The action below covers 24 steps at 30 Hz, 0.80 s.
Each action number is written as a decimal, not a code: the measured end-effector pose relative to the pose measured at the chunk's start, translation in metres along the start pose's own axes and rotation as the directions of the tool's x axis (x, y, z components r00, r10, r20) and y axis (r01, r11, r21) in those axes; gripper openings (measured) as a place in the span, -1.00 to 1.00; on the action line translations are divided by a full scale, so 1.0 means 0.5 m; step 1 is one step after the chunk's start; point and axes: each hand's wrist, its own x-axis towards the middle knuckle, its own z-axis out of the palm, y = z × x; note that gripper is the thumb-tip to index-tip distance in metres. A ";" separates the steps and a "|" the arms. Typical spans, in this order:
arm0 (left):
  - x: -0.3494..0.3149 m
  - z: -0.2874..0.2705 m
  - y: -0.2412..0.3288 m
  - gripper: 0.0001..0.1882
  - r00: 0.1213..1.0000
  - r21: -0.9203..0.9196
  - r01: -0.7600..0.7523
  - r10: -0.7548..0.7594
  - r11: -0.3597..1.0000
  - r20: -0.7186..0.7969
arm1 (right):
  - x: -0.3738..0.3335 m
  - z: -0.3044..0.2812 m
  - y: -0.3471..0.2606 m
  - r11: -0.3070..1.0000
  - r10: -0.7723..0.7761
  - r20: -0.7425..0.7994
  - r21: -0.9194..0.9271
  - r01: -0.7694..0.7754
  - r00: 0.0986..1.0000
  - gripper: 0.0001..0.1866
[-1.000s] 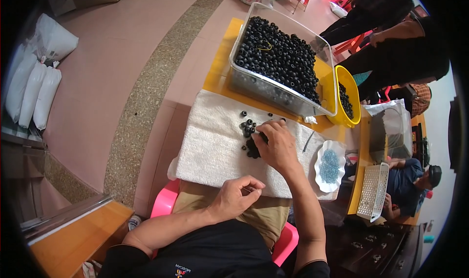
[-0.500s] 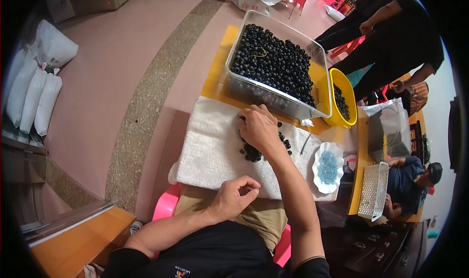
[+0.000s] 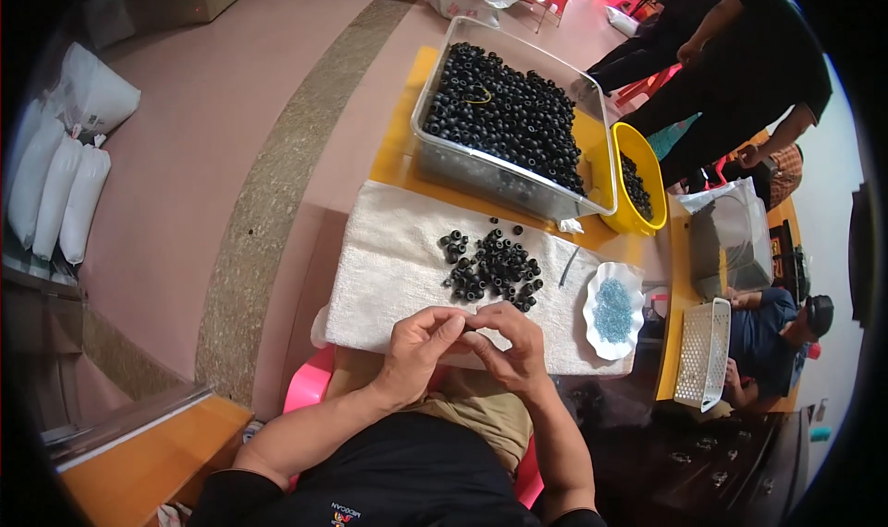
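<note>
My left hand (image 3: 414, 347) and my right hand (image 3: 511, 347) meet over the near edge of a white towel (image 3: 379, 259), fingertips pinched together. Between them shows a bit of a small black ring-shaped part (image 3: 470, 327), mostly covered by the fingers. Just beyond lies a loose pile of the same black parts (image 3: 499, 266), round with holes through them. To the right, a white scalloped dish (image 3: 593, 328) holds small pale-blue pieces (image 3: 612, 312). A thin dark stick-like thing (image 3: 568, 266) rests on the towel between pile and dish.
Behind the towel stands a clear plastic bin (image 3: 499, 180) full of black parts, with a yellow tub (image 3: 659, 214) beside it. A white perforated basket (image 3: 700, 351) is at the right. People in dark clothes are at the far right. White sacks (image 3: 83, 194) stand at the left.
My right hand has come back from the pile to my left hand, with a black part now at the fingertips. The pile is uncovered. The whole view has shifted slightly.
</note>
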 end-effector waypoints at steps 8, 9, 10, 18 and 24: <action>0.000 -0.003 0.005 -0.80 0.976 -0.174 0.203 -0.185 0.964 0.113 | -0.039 0.020 0.008 0.997 -0.054 -0.186 -0.068 0.042 0.981 -0.79; -0.001 -0.003 0.004 -0.80 0.977 -0.165 0.205 -0.191 0.965 0.098 | -0.040 0.020 0.008 0.997 -0.044 -0.186 -0.067 0.032 0.982 -0.79; -0.002 -0.004 0.003 -0.79 0.977 -0.157 0.207 -0.196 0.966 0.084 | -0.042 0.020 0.007 0.998 -0.033 -0.186 -0.066 0.021 0.982 -0.80; -0.009 -0.001 0.000 -0.82 0.984 -0.048 0.143 -0.137 0.989 0.117 | -0.052 0.010 -0.012 0.998 -0.054 -0.179 -0.001 0.055 0.982 -0.75; -0.010 0.003 0.008 -0.83 0.981 -0.047 0.166 -0.160 0.985 0.106 | -0.058 0.016 -0.016 0.982 -0.153 -0.216 -0.146 0.123 0.964 -0.65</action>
